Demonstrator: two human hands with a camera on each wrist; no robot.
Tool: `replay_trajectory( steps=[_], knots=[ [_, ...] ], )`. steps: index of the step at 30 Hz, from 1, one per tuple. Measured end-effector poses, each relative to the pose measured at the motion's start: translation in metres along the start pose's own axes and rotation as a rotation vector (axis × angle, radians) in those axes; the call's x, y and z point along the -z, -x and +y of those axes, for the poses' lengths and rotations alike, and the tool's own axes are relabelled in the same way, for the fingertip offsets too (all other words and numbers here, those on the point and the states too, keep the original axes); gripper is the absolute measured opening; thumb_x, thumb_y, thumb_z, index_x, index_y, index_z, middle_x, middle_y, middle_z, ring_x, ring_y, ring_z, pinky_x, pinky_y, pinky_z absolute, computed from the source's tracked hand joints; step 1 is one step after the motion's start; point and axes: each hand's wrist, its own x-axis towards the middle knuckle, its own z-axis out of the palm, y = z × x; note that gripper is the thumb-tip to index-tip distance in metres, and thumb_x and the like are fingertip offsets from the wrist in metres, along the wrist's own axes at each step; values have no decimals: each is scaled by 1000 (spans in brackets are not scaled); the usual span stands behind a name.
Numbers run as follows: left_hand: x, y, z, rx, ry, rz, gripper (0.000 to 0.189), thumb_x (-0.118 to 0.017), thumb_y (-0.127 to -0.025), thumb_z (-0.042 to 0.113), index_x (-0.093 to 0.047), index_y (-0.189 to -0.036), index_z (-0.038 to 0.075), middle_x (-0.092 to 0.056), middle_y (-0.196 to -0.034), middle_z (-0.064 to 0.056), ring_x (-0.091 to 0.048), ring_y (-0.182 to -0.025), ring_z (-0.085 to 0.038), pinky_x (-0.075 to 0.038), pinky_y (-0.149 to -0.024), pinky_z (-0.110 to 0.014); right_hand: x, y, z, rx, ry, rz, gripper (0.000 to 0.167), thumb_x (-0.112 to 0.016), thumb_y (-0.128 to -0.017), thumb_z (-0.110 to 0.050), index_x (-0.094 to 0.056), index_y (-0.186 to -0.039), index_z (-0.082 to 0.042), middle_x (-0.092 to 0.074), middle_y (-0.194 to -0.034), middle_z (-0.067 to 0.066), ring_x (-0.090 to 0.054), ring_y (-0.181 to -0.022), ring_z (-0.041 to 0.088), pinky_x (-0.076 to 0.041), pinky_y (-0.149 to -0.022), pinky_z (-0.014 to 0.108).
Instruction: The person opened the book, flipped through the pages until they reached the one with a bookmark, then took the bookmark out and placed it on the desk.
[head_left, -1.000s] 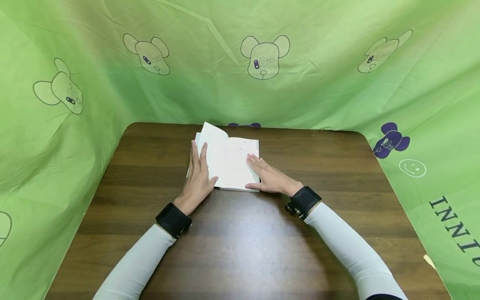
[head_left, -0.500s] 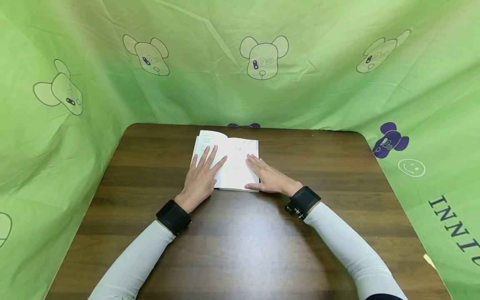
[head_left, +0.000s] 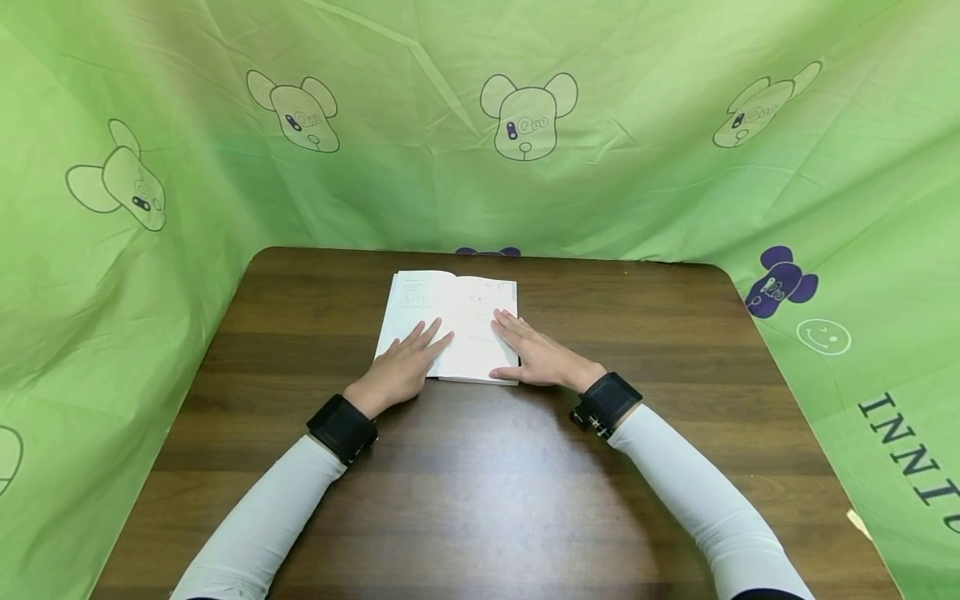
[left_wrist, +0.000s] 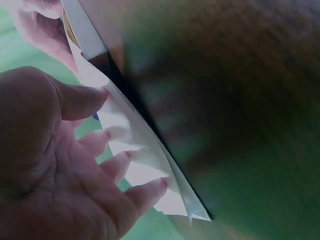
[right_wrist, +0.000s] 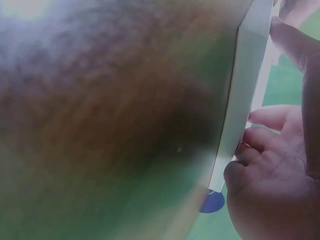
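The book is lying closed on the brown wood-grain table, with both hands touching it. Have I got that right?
Not quite: the book isn't closed. The head view shows it lying open, with pages spread to either side. The rest is right: it lies on the brown wood-grain table, and both the left hand and the right hand touch it.

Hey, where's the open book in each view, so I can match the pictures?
Head: open book, just left of centre.
Left wrist: open book, diagonal from top left down past centre.
Right wrist: open book, nearly edge-on, right of centre, reaching the top.
Shared landmark: green cloth.
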Motion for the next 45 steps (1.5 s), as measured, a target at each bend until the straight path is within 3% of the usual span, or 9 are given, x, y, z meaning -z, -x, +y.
replay_trajectory(
  steps=[8,17,23,33,45],
  knots=[
    [1,0,2,36,36,-80,59,-40,-114,10,-23,-170,14,-9,-177,-14,-11,-163,-40,-24,-121,-71,7,0,2,41,-40,-22,97,-81,-95,-39,-30,-163,7,-13,-173,28,-11,-162,39,-13,-130,52],
    [-1,-2,6,72,34,-135,65,-39,-116,34,-12,-172,16,2,-178,-12,1,-164,-38,-14,-124,-71,16,2,8,117,-115,-69,91,-86,-89,-35,-41,-162,-4,-10,-172,31,-11,-161,46,-12,-126,65],
    [-4,-4,8,105,57,-151,74,-43,-114,47,-10,-172,16,6,-178,-12,6,-164,-37,-9,-124,-72,18,2,13,166,-153,-89,87,-86,-90,-30,-43,-161,-7,-8,-173,31,-7,-161,46,-9,-126,67],
    [-10,-7,14,139,42,-133,89,-47,-108,61,-7,-172,14,8,-177,-15,8,-163,-41,-8,-123,-74,19,1,14,216,-144,-42,70,-80,-95,-23,-51,-156,-3,-17,-170,34,-16,-158,50,-11,-121,76],
    [-16,-16,26,188,-24,-108,96,-45,-106,68,-15,-169,2,-2,-174,-29,-1,-161,-49,-14,-124,-70,19,-1,8,137,-28,-18,65,-77,-97,-35,-57,-154,-11,-28,-168,29,-24,-159,41,-13,-123,72]
  ],
)
